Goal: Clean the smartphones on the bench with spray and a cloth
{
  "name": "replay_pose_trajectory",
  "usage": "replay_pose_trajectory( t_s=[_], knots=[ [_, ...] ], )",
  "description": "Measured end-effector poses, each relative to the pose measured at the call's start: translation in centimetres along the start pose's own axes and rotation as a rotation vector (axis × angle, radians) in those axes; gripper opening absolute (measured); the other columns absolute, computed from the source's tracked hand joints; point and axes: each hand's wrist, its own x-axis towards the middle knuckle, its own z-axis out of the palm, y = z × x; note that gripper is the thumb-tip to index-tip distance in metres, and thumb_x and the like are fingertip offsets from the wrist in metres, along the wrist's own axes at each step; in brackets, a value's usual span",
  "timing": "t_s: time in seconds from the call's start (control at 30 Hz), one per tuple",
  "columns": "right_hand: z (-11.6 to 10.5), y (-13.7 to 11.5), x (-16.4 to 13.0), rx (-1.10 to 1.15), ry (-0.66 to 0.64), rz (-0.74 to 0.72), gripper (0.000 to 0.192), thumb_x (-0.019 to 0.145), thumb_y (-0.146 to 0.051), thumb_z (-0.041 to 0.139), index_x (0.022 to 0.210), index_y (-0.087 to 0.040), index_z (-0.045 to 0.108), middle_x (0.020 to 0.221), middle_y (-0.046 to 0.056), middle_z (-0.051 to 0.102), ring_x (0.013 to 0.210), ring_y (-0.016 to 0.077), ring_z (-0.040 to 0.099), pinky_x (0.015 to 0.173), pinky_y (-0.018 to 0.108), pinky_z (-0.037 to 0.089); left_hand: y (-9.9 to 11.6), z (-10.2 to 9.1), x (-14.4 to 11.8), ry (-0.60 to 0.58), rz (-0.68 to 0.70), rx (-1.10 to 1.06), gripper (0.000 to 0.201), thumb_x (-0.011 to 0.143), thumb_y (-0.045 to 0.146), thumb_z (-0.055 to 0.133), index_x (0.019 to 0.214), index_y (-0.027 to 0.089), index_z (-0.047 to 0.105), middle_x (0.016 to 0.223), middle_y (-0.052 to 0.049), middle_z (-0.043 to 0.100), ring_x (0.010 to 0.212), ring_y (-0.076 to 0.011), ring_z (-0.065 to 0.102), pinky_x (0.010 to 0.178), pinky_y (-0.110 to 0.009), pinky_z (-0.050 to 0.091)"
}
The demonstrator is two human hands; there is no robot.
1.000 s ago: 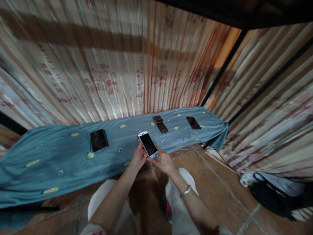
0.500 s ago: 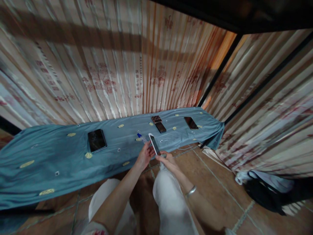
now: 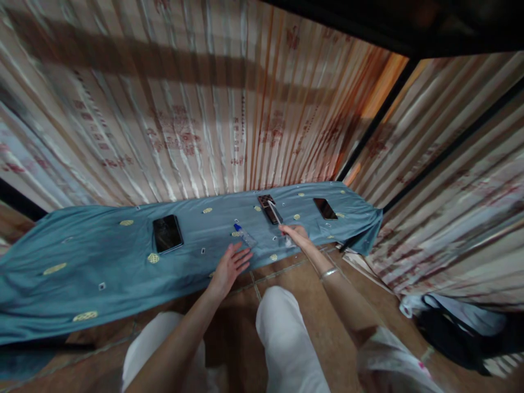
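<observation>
Blue-grey cloth [image 3: 94, 273] with yellow oval motifs lies spread along the tiled floor [image 3: 393, 322] at the foot of a striped, printed curtain [image 3: 184, 109]. A black tablet [image 3: 166, 233] rests flat on the cloth, left of centre. A dark phone [image 3: 325, 208] lies near the cloth's right end; another dark handset [image 3: 270, 209] lies at centre, with a patterned piece at its far end. The right hand [image 3: 297, 234] is extended over the cloth, fingers pinched on a white-edged smartphone [image 3: 273, 212], held edge-on and tilted just above the central handset; contact between the two cannot be determined. The left hand [image 3: 229, 267] hovers at the cloth's near edge, fingers spread, holding nothing. A small bottle with a blue cap [image 3: 244, 235] lies just beyond its fingertips. A bracelet [image 3: 328, 272] circles the right wrist
</observation>
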Motion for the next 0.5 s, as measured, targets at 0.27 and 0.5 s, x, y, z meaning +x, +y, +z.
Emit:
replay_pose_trajectory(
  t_s=[0.27,0.5],
  knots=[
    [-0.4,-3.5,6.2,-0.403,0.101,0.01,0.053,0.061,-0.061,0.064,0.081,-0.012,0.071,0.092,0.017,0.071,0.097,0.029,0.065,0.072,0.029,0.047,1.0,-2.4,-1.3,0.038,0.058,-0.019,0.047,0.09,0.044,0.04,0.126,0.015,0.047,0.123,-0.018,0.06,0.111,-0.0258,0.059,0.098,-0.04,0.038],
    [1.4,-5.4,7.9,-0.606,0.128,-0.031,0.065,0.061,-0.057,0.067,0.103,-0.007,0.067,0.106,0.022,0.067,0.104,0.0301,0.062,0.08,0.031,0.048,1.1,-3.5,-2.0,0.048,0.052,-0.017,0.045,0.086,0.046,0.047,0.119,0.017,0.053,0.117,-0.016,0.064,0.109,-0.0264,0.06,0.1,-0.042,0.037]
  ],
)
